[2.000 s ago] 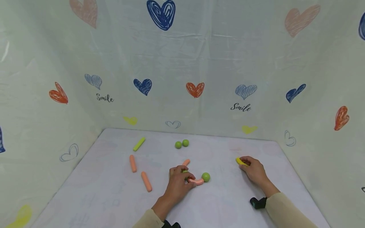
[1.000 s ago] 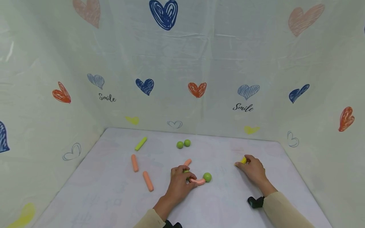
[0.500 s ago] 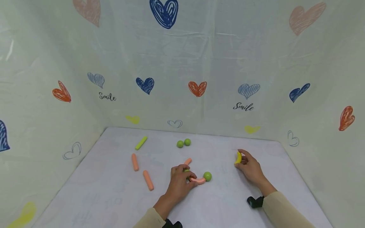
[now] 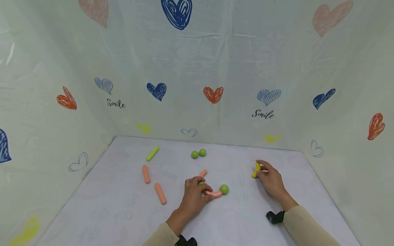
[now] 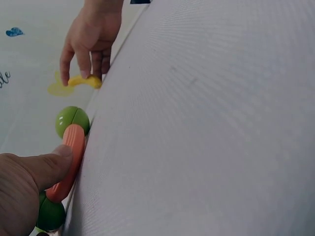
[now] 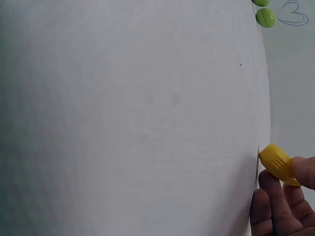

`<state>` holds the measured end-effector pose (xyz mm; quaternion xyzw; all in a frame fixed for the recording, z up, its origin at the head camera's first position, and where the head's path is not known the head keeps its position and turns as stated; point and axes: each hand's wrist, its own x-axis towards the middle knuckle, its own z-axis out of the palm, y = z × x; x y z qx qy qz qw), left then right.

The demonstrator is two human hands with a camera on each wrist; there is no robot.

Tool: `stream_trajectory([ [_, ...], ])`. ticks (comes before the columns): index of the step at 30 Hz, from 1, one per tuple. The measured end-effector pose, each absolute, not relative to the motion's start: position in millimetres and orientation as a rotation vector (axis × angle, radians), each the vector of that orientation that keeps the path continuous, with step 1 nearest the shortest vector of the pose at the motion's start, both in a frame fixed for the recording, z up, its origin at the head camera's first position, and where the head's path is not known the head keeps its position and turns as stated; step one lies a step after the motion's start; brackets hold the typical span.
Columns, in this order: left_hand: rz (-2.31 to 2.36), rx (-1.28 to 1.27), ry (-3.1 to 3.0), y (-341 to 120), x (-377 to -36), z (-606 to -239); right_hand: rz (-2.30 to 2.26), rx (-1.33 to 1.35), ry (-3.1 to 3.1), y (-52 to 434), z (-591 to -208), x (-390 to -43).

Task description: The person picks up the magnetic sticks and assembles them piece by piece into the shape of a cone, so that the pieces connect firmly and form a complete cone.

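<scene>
My left hand [image 4: 191, 197] pinches a curved pink stick [image 4: 217, 194], its thumb lying along the stick in the left wrist view. One end of the stick meets a green ball [image 4: 224, 189]; at the other end a second green ball [image 5: 50, 214] is partly covered by the hand. Beyond the fingers another pink stick [image 4: 203, 173] shows, its near end hidden. Over at the right, my right hand [image 4: 272, 180] holds a short curved yellow stick [image 4: 257, 167] between thumb and fingertips, close over the table. Ridges show on the yellow stick in the right wrist view.
Two straight pink sticks [image 4: 146, 174] and a lime-green stick [image 4: 152, 153] lie on the left of the white table [image 4: 123, 212]. Two green balls [image 4: 195, 154] sit side by side near the back edge. A curtain [image 4: 234, 68] with printed hearts surrounds the table.
My right hand has turned the yellow stick from lying slanted to pointing away from me, and has shifted slightly left. The left hand has kept its hold in place.
</scene>
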<state>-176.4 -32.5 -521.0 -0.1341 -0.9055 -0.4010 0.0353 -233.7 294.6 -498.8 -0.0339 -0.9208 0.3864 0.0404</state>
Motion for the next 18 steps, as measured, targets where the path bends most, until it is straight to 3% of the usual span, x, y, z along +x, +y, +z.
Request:
stream_trajectory([
  [18, -1.255, -0.41, -2.782, -32.5, -176.0, -519.6, 1.627, -0.156, -2.68, 276.1, -495.6, -231.2],
])
